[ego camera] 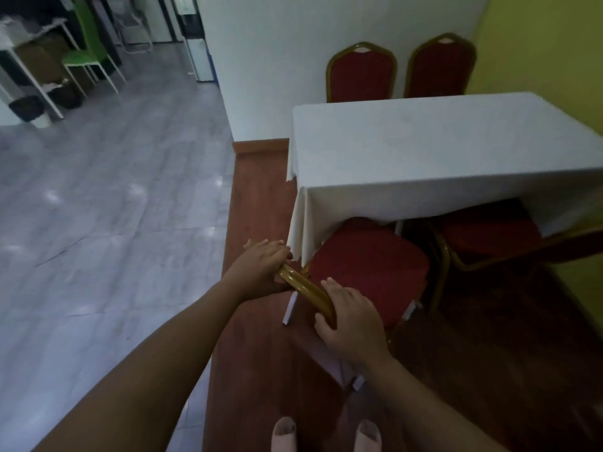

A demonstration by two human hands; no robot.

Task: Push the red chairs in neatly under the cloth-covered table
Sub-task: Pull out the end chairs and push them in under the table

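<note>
A table under a white cloth [440, 148] stands at the right on a raised wooden floor. The near red chair [368, 265] has a gold frame, and its seat front sits under the hanging cloth at the table's near left corner. My left hand [261, 265] and my right hand [352, 321] both grip the gold top rail of its back. A second red chair [489, 233] sits to its right, partly under the table. Two more red chairs [360, 75] [439, 68] stand upright at the table's far side against the wall.
The wooden platform [261, 370] steps down at its left edge to a wide grey tiled floor [98, 207]. A green chair [86, 44] and white tables stand far back left. A yellow wall [548, 44] bounds the right side. My feet show at the bottom.
</note>
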